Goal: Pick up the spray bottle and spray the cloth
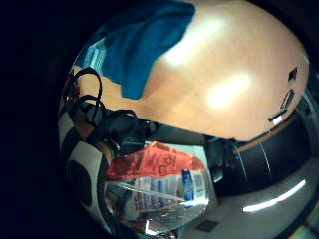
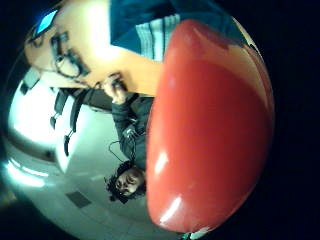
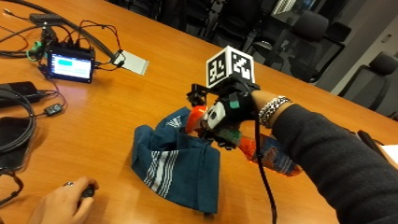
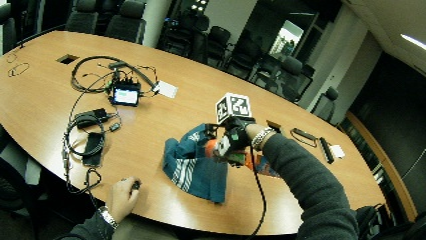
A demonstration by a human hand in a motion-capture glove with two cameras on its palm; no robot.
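Observation:
A teal cloth with white stripes [image 3: 177,165] lies crumpled on the wooden table [image 3: 124,98]. My gloved right hand [image 3: 227,114] grips a spray bottle above the cloth's far edge. The bottle has an orange head [image 3: 196,116] pointing toward the cloth and a clear body with an orange label [image 3: 273,156] slanting back under my forearm. The thumb side palm view is filled by the orange head [image 2: 210,130], with the striped cloth [image 2: 155,37] beside it. In the little finger side palm view the bottle's labelled body [image 1: 159,191] sits close to the palm, and the cloth [image 1: 139,45] lies on the table beyond.
A small lit screen [image 3: 70,64] with tangled cables sits at the far left of the table, with a white card [image 3: 131,61] beside it. Black devices and cords [image 3: 15,100] lie along the left edge. A bare hand [image 3: 62,203] rests near the front edge. Office chairs [image 3: 311,28] line the far side.

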